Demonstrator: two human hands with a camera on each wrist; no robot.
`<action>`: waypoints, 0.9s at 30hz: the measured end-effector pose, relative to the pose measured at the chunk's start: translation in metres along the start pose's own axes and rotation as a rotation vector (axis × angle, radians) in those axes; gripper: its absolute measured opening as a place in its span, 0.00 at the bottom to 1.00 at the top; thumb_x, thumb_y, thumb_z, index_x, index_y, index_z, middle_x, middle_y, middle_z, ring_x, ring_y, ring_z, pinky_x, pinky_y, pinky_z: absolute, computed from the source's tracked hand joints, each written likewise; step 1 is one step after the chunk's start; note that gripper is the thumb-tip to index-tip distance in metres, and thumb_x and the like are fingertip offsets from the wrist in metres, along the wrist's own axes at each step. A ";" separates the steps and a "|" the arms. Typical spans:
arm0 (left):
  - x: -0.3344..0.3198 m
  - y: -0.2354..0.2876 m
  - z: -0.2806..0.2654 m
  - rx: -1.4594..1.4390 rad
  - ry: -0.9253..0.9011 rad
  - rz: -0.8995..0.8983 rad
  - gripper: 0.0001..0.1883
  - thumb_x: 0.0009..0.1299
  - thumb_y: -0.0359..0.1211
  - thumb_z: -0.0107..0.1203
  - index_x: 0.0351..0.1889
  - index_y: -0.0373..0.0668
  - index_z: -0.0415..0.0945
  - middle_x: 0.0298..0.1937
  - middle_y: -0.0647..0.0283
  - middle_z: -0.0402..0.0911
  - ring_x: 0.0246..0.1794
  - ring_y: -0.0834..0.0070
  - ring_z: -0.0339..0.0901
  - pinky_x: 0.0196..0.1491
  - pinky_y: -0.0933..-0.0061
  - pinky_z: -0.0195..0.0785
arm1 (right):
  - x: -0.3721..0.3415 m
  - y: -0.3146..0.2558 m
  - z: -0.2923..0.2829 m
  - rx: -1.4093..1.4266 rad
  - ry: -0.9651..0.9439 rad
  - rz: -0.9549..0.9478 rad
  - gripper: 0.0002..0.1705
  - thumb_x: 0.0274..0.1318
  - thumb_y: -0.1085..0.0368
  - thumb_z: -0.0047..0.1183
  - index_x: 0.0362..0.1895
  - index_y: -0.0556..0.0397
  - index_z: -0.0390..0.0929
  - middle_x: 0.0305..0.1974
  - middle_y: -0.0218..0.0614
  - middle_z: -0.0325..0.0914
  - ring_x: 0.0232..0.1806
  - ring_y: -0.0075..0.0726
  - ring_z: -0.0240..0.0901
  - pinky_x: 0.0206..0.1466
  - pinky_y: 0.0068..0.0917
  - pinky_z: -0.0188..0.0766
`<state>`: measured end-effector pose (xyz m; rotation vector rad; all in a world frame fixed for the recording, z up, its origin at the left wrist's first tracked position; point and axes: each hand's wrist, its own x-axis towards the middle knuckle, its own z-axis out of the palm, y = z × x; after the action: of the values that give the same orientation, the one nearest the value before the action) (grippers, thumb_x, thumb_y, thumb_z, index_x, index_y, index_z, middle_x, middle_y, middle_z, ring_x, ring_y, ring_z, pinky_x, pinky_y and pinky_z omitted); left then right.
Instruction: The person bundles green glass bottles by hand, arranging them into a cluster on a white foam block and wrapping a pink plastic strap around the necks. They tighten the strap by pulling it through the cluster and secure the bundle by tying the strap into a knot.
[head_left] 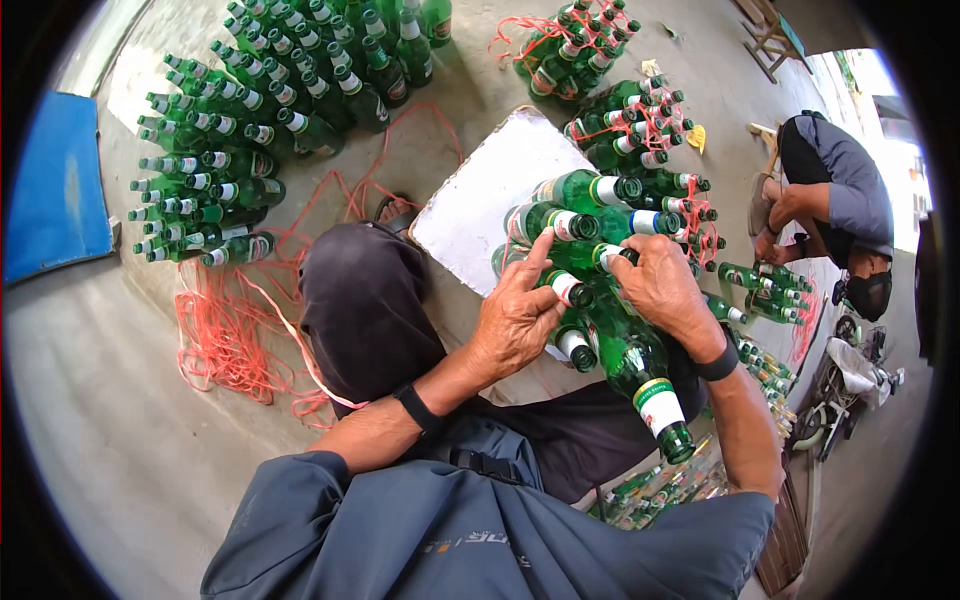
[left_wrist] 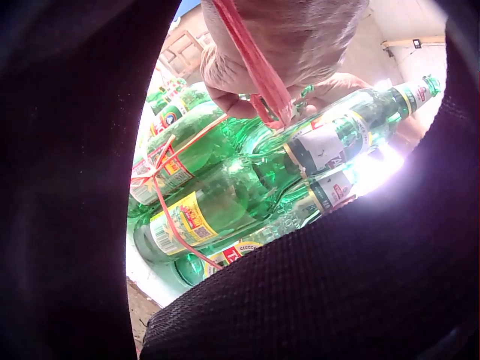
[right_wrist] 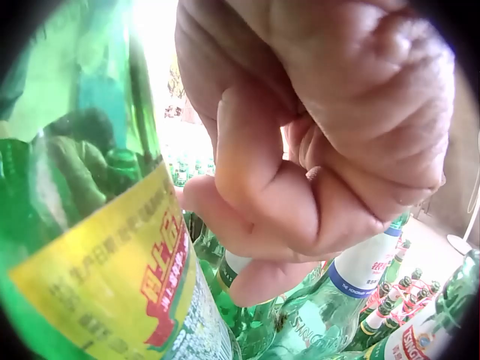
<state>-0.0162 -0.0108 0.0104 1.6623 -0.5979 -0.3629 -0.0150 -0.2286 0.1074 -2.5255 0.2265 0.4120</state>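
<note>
Both hands work over a cluster of green beer bottles (head_left: 565,220) at the edge of a white board (head_left: 480,190). My left hand (head_left: 515,320) has its index finger straight against a bottle neck, the others curled. In the left wrist view, a flat strand of red plastic twine (left_wrist: 259,60) runs into its fingers. Thinner twine (left_wrist: 174,217) passes around the bottles' bodies. My right hand (head_left: 665,285) curls at a bottle neck with a white label (head_left: 605,256), thumb and index at its mouth. A larger-looking green bottle (head_left: 640,375) points toward the body below the hands.
Many green bottles (head_left: 290,95) stand at the far left. Tied bundles (head_left: 575,50) stand at the back and right. Loose red twine (head_left: 225,335) lies heaped on the floor by the left knee. Another person (head_left: 840,190) bends over bottles at the right.
</note>
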 end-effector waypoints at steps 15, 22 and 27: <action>0.000 -0.004 0.004 0.003 -0.005 0.001 0.04 0.68 0.25 0.64 0.34 0.33 0.81 0.81 0.44 0.58 0.64 0.53 0.76 0.63 0.57 0.71 | -0.135 -0.103 -0.086 -0.064 0.118 -0.156 0.35 0.63 0.43 0.58 0.58 0.63 0.79 0.41 0.46 0.83 0.30 0.42 0.79 0.34 0.33 0.74; -0.001 -0.010 0.005 0.009 0.025 0.027 0.08 0.66 0.28 0.65 0.42 0.38 0.84 0.80 0.50 0.61 0.60 0.56 0.77 0.61 0.58 0.72 | -0.149 -0.106 -0.050 -0.280 0.084 -0.084 0.26 0.58 0.63 0.67 0.55 0.68 0.76 0.44 0.48 0.79 0.31 0.51 0.80 0.29 0.40 0.75; 0.000 -0.003 0.001 0.002 -0.029 -0.021 0.05 0.68 0.25 0.63 0.34 0.32 0.80 0.81 0.44 0.57 0.65 0.53 0.75 0.64 0.57 0.69 | -0.149 -0.105 -0.053 -0.199 0.156 -0.056 0.17 0.60 0.71 0.62 0.49 0.70 0.77 0.39 0.53 0.80 0.30 0.59 0.80 0.30 0.44 0.76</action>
<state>-0.0158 -0.0111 0.0069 1.6682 -0.6033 -0.4027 -0.1164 -0.1611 0.2529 -2.7564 0.1817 0.2244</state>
